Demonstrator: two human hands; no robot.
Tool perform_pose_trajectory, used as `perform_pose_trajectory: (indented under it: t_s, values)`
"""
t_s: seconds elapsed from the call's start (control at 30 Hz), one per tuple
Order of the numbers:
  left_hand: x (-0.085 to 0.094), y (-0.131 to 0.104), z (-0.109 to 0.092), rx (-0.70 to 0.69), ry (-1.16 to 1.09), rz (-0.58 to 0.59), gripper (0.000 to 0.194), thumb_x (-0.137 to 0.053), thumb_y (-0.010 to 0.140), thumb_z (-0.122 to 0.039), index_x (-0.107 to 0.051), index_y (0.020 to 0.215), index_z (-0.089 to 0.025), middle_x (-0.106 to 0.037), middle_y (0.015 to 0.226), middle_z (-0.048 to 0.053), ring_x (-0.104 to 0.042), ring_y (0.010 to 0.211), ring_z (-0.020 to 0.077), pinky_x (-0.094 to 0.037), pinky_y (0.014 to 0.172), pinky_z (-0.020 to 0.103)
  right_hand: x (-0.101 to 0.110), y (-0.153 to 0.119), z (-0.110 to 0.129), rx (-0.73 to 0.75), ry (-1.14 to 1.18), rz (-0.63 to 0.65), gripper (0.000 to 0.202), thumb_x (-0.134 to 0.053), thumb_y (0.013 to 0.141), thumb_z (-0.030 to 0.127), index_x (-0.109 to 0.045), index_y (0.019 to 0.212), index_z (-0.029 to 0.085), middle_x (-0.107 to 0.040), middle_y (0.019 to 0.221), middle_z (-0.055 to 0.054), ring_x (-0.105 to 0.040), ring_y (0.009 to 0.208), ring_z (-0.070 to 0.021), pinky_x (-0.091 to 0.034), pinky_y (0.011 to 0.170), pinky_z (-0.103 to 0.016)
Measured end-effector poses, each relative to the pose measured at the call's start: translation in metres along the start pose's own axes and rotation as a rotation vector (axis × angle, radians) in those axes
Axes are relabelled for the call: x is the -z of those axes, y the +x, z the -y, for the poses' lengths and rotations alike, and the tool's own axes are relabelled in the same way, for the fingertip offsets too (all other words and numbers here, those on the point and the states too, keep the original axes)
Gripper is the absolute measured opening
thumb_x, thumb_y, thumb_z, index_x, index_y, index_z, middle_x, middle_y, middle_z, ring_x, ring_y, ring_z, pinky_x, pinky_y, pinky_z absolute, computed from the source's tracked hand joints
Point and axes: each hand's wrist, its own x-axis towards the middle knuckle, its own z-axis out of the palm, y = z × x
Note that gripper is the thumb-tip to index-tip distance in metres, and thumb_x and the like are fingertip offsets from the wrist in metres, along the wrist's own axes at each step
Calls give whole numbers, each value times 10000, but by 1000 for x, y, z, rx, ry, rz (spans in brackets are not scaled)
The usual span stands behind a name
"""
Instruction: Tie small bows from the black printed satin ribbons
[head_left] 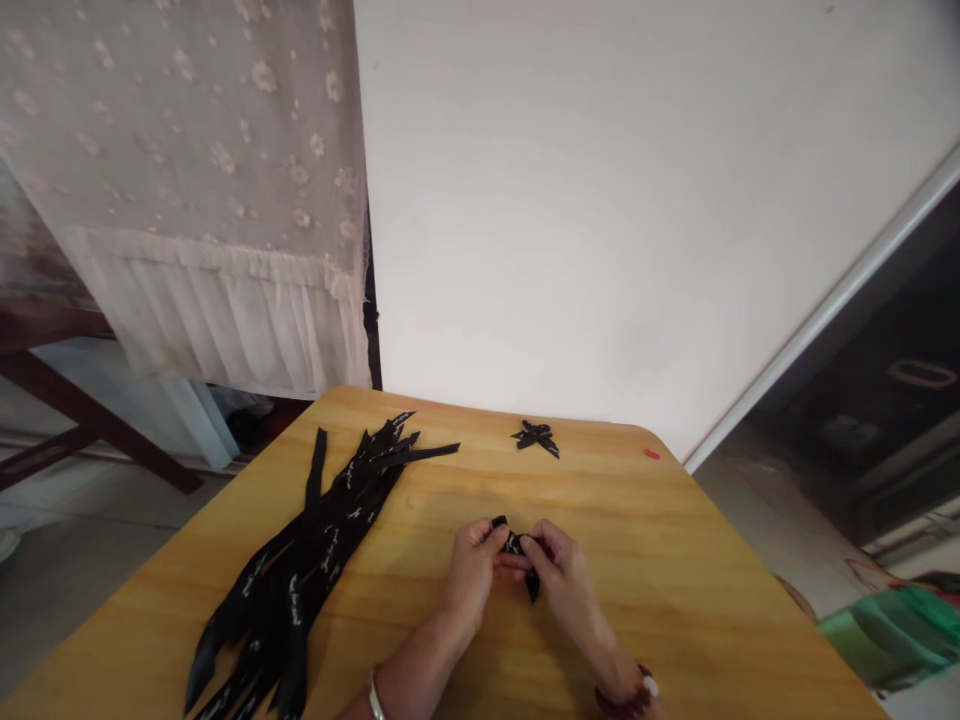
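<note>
Between both hands, a short black ribbon [513, 544] with white lettering is pinched just above the table. My left hand [475, 560] is closed on its left part, the thumb pressing on top. My right hand [556, 558] pinches the right part, and a pointed ribbon tail hangs below those fingers. The fingers hide much of the ribbon's middle, so I cannot tell whether it is knotted. To the left lies a large bundle of black ribbon strips [330, 540] with white lettering. Farther back rests a small pile of black ribbon bows [535, 436].
The wooden table [660, 600] stands against a white wall panel [600, 200]. A small red object [652, 454] lies near its back right corner. A lace curtain [225, 180] hangs at the back left. On the right, a green bag [892, 630] sits beside the table.
</note>
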Motion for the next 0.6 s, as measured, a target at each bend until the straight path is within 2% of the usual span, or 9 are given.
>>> perform_pose_trajectory:
  t_s: [0.13, 0.3, 0.4, 0.53, 0.6]
  values:
    - [0, 0, -3, 64, 11, -5, 242, -615, 600, -334, -495, 657, -131, -603, 583, 12, -609, 493, 163, -451, 433, 232, 1, 2, 0, -32, 30, -10, 237, -517, 683, 324, -421, 509, 195, -397, 472, 50, -379, 463, -105, -305, 440, -206]
    - [0, -4, -8, 114, -14, 118, 259, -633, 591, -252, -495, 780, -140, -624, 737, 45, -631, 633, 184, -483, 509, 247, 8, 3, 5, -97, 143, -58, 235, -526, 679, 378, -478, 548, 188, -455, 512, 25, -429, 509, -125, -345, 476, -218]
    - [0, -5, -8, 110, 29, 97, 297, -615, 600, -232, -465, 842, -145, -615, 709, 41, -629, 593, 183, -475, 466, 237, 9, 1, 10, -162, 225, -56, 259, -528, 674, 414, -499, 554, 185, -487, 541, 10, -459, 536, -134, -361, 496, -221]
    - [-1, -5, -7, 132, 86, 109, 377, -604, 605, -277, -429, 912, -145, -595, 683, 34, -619, 519, 174, -445, 403, 212, 8, 1, 14, -181, 252, 40, 197, -596, 628, 352, -547, 577, 168, -505, 534, 23, -463, 536, -125, -351, 501, -212]
    - [0, -5, -7, 166, 95, 131, 403, -591, 611, -335, -422, 927, -152, -592, 744, 43, -612, 475, 168, -418, 364, 205, 9, 2, 13, -189, 246, 28, 179, -608, 618, 329, -558, 568, 165, -515, 520, 29, -463, 529, -121, -344, 503, -210]
